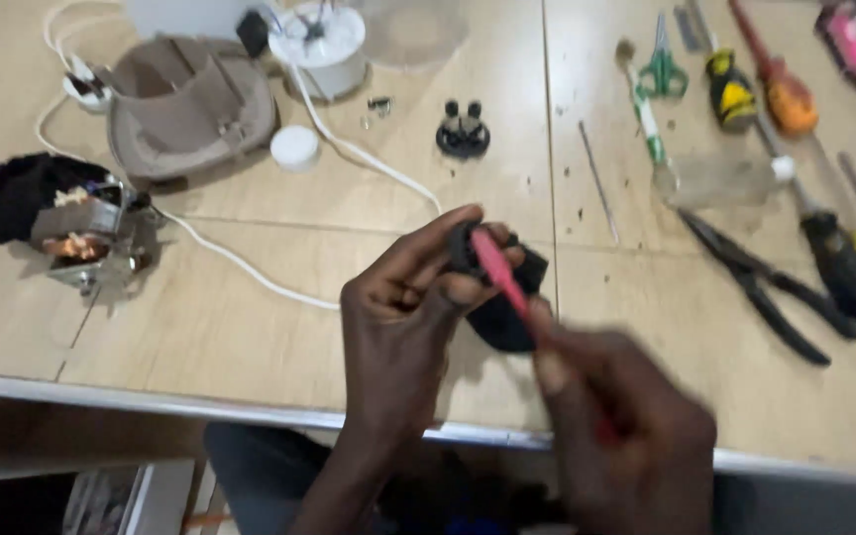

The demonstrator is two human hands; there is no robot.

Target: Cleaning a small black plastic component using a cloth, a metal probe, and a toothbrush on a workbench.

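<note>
Head view looks down on a wooden worktable at which a person works with both hands. Left hand grips a small black part, thumb and fingers pinched around its upper end; the part is dark, blocky and matte, held just above the near edge of the table. Right hand is closed around a red tool, its slim shaft slanting up to the top of the black part and touching it. Motion blur softens the right hand, and its fingers cover the tool's handle, so the tool's kind cannot be told; the lower half of the black part is hidden behind both hands. Count on the table: one exposed electric motor with copper windings, lying against one black cloth; one brown appliance housing; one white cord; one white round cap; one black round coupling; one pair of green scissors; one pair of black pliers. Several screwdrivers lie at the right, some cut off by the frame edge
</note>
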